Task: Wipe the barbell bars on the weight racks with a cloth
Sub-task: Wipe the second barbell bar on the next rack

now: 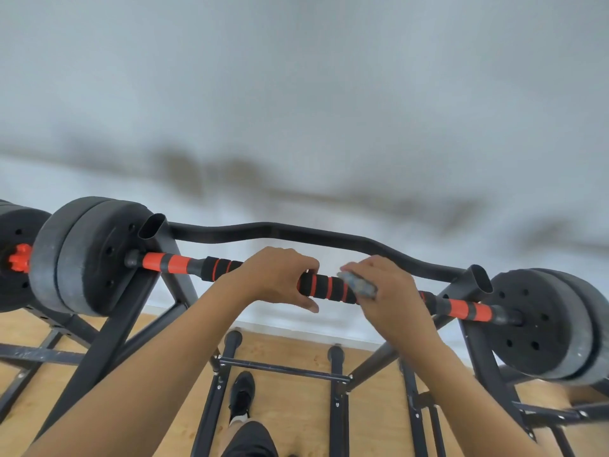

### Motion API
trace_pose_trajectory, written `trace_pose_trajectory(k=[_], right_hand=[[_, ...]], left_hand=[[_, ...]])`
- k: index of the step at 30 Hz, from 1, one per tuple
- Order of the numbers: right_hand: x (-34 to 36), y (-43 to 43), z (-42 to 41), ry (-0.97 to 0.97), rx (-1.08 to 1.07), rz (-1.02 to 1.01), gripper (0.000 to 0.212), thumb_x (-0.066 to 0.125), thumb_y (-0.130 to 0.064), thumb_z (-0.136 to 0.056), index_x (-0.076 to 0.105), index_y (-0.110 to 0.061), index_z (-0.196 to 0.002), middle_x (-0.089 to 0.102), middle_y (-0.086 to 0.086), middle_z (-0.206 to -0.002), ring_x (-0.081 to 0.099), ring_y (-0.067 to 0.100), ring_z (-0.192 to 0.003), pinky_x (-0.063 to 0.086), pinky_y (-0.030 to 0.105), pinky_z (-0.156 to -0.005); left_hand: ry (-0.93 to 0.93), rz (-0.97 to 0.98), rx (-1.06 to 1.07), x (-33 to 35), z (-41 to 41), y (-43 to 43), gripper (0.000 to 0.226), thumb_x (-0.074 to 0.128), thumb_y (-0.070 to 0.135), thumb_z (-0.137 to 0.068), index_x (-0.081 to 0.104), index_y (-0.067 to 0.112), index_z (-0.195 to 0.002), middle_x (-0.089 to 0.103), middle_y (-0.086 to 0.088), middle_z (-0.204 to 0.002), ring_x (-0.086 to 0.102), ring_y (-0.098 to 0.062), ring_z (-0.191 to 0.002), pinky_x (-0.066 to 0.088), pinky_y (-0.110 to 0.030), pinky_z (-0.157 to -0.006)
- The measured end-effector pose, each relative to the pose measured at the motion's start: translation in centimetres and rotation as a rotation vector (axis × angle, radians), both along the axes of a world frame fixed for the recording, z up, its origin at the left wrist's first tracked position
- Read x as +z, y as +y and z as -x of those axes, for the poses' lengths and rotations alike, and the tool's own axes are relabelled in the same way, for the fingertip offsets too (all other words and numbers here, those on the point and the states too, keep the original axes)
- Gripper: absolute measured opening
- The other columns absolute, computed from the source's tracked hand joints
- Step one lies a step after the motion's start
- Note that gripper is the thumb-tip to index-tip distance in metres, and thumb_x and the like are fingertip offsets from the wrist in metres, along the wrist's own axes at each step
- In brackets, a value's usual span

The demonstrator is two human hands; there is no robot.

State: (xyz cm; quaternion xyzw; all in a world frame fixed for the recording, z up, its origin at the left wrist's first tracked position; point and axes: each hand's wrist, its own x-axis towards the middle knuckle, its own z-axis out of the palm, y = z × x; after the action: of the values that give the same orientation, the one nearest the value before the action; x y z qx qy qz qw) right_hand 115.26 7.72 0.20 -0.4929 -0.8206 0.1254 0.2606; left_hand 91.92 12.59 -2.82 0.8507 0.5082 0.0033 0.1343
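Currently the barbell bar (326, 286), banded orange and black, lies across the two uprights of the black rack (155, 227), with dark weight plates (82, 255) on each of its ends outside the uprights. Left hand (276, 278) grips the bar near its middle, fingers curled over the top and thumb beneath. Right hand (392, 291) sits just beside it on the bar, fingers closed narrow on a bluish cloth (357, 284) held against the foam grip. Behind the bar runs a curved black crossbar (296, 230); below it are a wooden floor (290, 407) and one black shoe (242, 394).

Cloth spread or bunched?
Bunched: the cloth is a small wad pinched in the right hand against the bar.
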Motion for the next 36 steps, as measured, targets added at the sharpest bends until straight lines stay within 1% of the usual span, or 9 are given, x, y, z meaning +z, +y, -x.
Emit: trace_pose_trajectory(k=[6, 10, 12, 15, 19, 23, 25, 28, 36], right_hand=[[1.3, 4.0, 0.9, -0.034, -0.051, 0.131, 0.008, 0.064, -0.029, -0.095, 0.07, -0.03, -0.101, 0.069, -0.017, -0.087, 0.063, 0.004, -0.081, 0.056, 0.026, -0.075], [0.3, 3.4, 1.1, -0.12, 0.049, 0.194, 0.016, 0.062, -0.024, -0.089, 0.074, -0.03, -0.098, 0.067, -0.016, -0.084, 0.06, 0.007, -0.08, 0.055, 0.032, -0.077], [-0.4, 2.4, 0.8, -0.126, 0.089, 0.152, 0.017, 0.062, -0.022, -0.092, 0.075, -0.031, -0.097, 0.064, -0.013, -0.081, 0.054, 0.009, -0.082, 0.05, 0.032, -0.077], [-1.2, 1.6, 0.1, -0.083, 0.072, 0.156, 0.023, 0.067, -0.018, -0.094, 0.078, -0.03, -0.11, 0.061, -0.011, -0.09, 0.051, 0.011, -0.089, 0.049, 0.029, -0.075], [-1.0, 1.0, -0.5, -0.005, 0.079, 0.163, 0.025, 0.073, -0.016, -0.091, 0.078, -0.03, -0.112, 0.064, -0.014, -0.091, 0.055, 0.008, -0.088, 0.048, 0.024, -0.073], [0.1, -0.2, -1.0, -0.1, 0.15, 0.223, 0.025, 0.073, -0.014, -0.088, 0.079, -0.033, -0.103, 0.066, -0.015, -0.085, 0.058, 0.008, -0.083, 0.049, 0.023, -0.071], [0.0, -1.3, -1.0, -0.164, 0.163, 0.275, 0.02, 0.071, -0.02, -0.089, 0.076, -0.036, -0.099, 0.066, -0.015, -0.083, 0.059, 0.008, -0.082, 0.051, 0.026, -0.074], [-0.5, -1.8, -1.1, -0.069, 0.027, 0.236, 0.009, 0.072, -0.028, -0.091, 0.072, -0.032, -0.099, 0.063, -0.017, -0.087, 0.059, 0.005, -0.082, 0.048, 0.02, -0.074], [-1.4, -0.2, 1.1, -0.098, -0.042, 0.083, 0.009, 0.07, -0.027, -0.088, 0.061, -0.026, -0.092, 0.055, -0.014, -0.085, 0.053, 0.01, -0.075, 0.046, 0.024, -0.064]], left_hand=[[0.052, 0.086, 0.049, 0.7, -1.7, 0.2, 0.052, 0.067, 0.074, -0.082, 0.054, 0.03, -0.107, 0.064, 0.011, -0.089, 0.063, -0.012, -0.078, 0.054, -0.032, -0.076], [0.059, 0.302, 0.128, 0.8, -2.5, 0.8, 0.03, 0.071, 0.059, -0.085, 0.06, 0.032, -0.088, 0.071, 0.009, -0.071, 0.071, -0.011, -0.06, 0.058, -0.028, -0.067], [0.082, 0.19, 0.135, 0.4, -2.5, 0.5, 0.029, 0.071, 0.055, -0.083, 0.054, 0.032, -0.076, 0.066, 0.008, -0.068, 0.065, -0.012, -0.058, 0.049, -0.025, -0.059], [0.108, 0.035, 0.119, -0.2, -2.5, -0.3, 0.028, 0.069, 0.053, -0.084, 0.053, 0.031, -0.079, 0.06, 0.009, -0.07, 0.057, -0.011, -0.058, 0.042, -0.024, -0.058], [0.123, -0.14, 0.093, -1.0, -2.4, -1.4, 0.024, 0.062, 0.055, -0.091, 0.059, 0.031, -0.092, 0.059, 0.009, -0.071, 0.059, -0.011, -0.062, 0.051, -0.028, -0.066], [0.092, -0.319, 0.098, -2.2, -2.5, -2.8, 0.03, 0.056, 0.056, -0.096, 0.053, 0.026, -0.094, 0.058, 0.009, -0.072, 0.061, -0.015, -0.064, 0.055, -0.029, -0.067], [0.069, -0.398, 0.12, -2.8, -2.6, -3.3, 0.031, 0.062, 0.054, -0.092, 0.051, 0.026, -0.091, 0.055, 0.01, -0.07, 0.056, -0.015, -0.06, 0.046, -0.026, -0.06], [0.011, -0.561, 0.124, -3.9, -2.7, -3.9, 0.038, 0.083, 0.045, -0.077, 0.055, 0.021, -0.081, 0.049, 0.007, -0.059, 0.043, -0.014, -0.048, 0.034, -0.025, -0.052], [-0.056, -0.714, 0.21, -5.5, -3.3, -5.2, 0.036, 0.085, 0.028, -0.08, 0.053, 0.014, -0.086, 0.048, -0.001, -0.066, 0.033, -0.018, -0.061, 0.039, -0.034, -0.056]])
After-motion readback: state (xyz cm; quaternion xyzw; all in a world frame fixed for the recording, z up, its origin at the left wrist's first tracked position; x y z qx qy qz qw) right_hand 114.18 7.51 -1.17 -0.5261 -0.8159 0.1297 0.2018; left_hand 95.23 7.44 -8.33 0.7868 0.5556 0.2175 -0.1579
